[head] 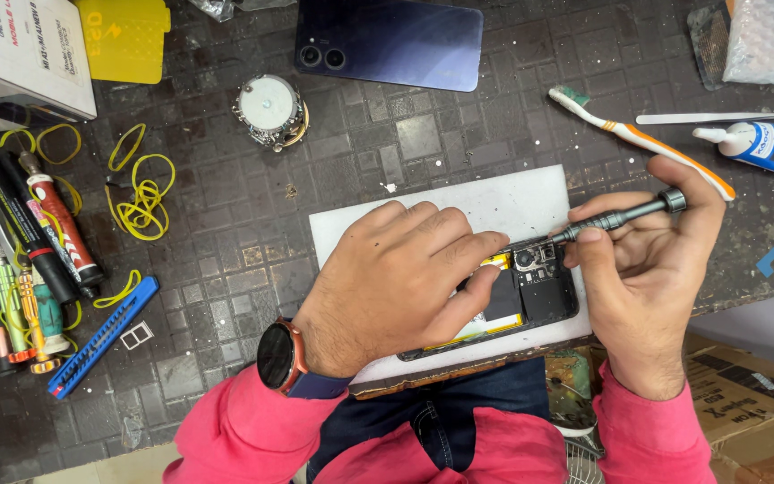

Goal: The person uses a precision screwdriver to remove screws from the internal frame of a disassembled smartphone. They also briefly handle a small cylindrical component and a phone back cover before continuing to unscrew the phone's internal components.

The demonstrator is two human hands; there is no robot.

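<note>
White foam mat (494, 202) lies at the desk's (226, 224) near edge, carrying the opened phone (535, 291). The left hand (396, 278) lies flat on the phone, fingers spread; the right hand (647, 269) pinches a slim metal screwdriver (620, 216), tip at the phone's upper corner. Beyond the mat the cracked dark desk lies bare up to a glossy back cover (389, 42).
</note>
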